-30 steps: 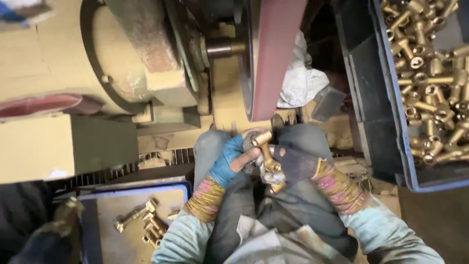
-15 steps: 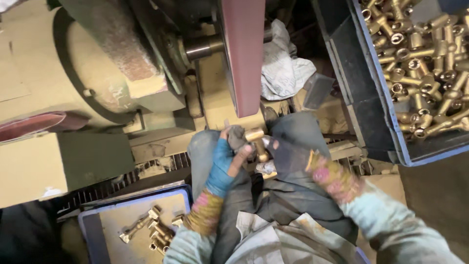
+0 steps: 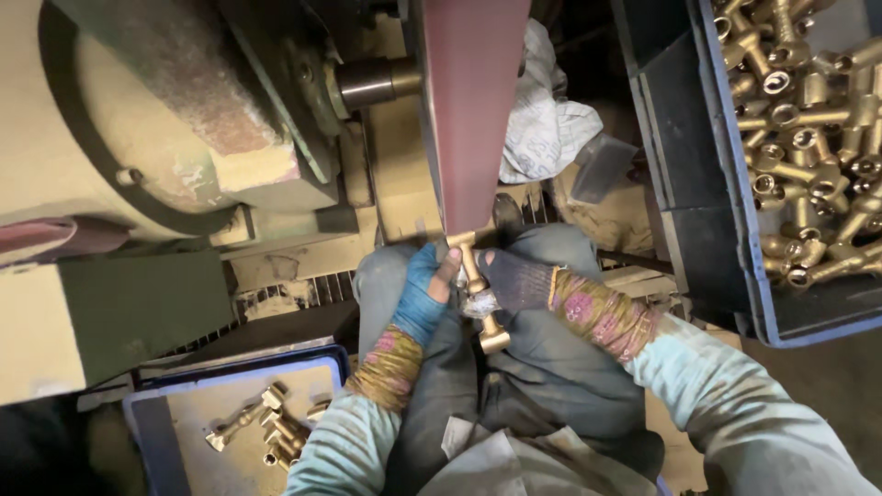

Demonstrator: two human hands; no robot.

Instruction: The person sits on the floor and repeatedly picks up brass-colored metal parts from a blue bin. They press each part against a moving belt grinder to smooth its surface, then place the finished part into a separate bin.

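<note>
A slim brass T-shaped fitting (image 3: 476, 285) is clenched between the blue-gloved left hand (image 3: 421, 298) and dark-gloved right hand (image 3: 516, 278). Its long axis is pointed up-left, apparently touching the reddish-brown sanding belt (image 3: 473, 110).

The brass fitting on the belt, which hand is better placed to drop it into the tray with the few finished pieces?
Probably the left hand. It already grips the brass fitting near the belt, and the small tray lies at that side by the left forearm. The right hand would have to cross the lap.

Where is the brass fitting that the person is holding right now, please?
In the head view, near centre, the brass fitting sits between the left hand and right hand, its top end against the red sanding belt.
</note>
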